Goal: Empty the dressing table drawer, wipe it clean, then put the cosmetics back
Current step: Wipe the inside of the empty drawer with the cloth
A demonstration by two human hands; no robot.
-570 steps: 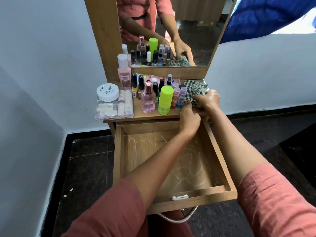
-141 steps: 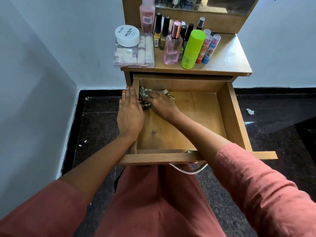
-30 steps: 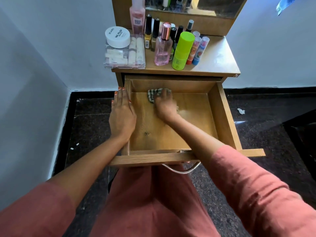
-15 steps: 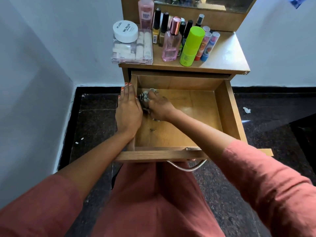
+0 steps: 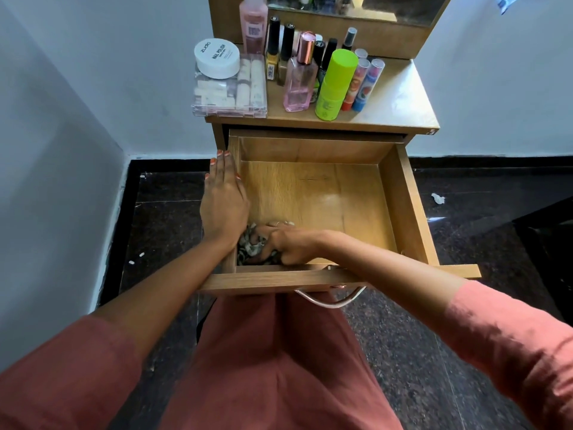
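The drawer (image 5: 403, 206) stands pulled out in the middle of the frame, and a checked cloth (image 5: 248, 252) lies bunched in its lower left corner, against the left wall and the front panel. The right hand (image 5: 291, 246) comes onto the cloth from the right. Its fingers (image 5: 269, 231) are curled round the bunch and grip it, pressing it down on the drawer bottom, so only the left part of the cloth shows past the knuckles. The left hand (image 5: 224, 203) rests palm down on the drawer's left wall. Its fingers (image 5: 221, 164) are straight and pressed together, pointing toward the top of the frame and holding nothing. Its wrist sits just beside the cloth.

The cosmetics stand on the surface (image 5: 400, 100) above the drawer, in the upper middle of the frame. At the left a white jar (image 5: 217, 58) sits on a clear plastic box (image 5: 229, 97), with a tall pink bottle (image 5: 253, 23) behind them. To the right stand a pink perfume bottle (image 5: 299, 85) with a rose cap, a bright green bottle (image 5: 335, 85) and two lip balm sticks (image 5: 368, 85) side by side. A row of dark-capped nail polish bottles (image 5: 273, 48) stands behind these.

The lower edge of a mirror (image 5: 356, 10) crosses the top of the frame. A metal handle (image 5: 328, 302) hangs below the drawer front. On the dark floor (image 5: 434, 336) at the right lies a small white scrap (image 5: 437, 198)
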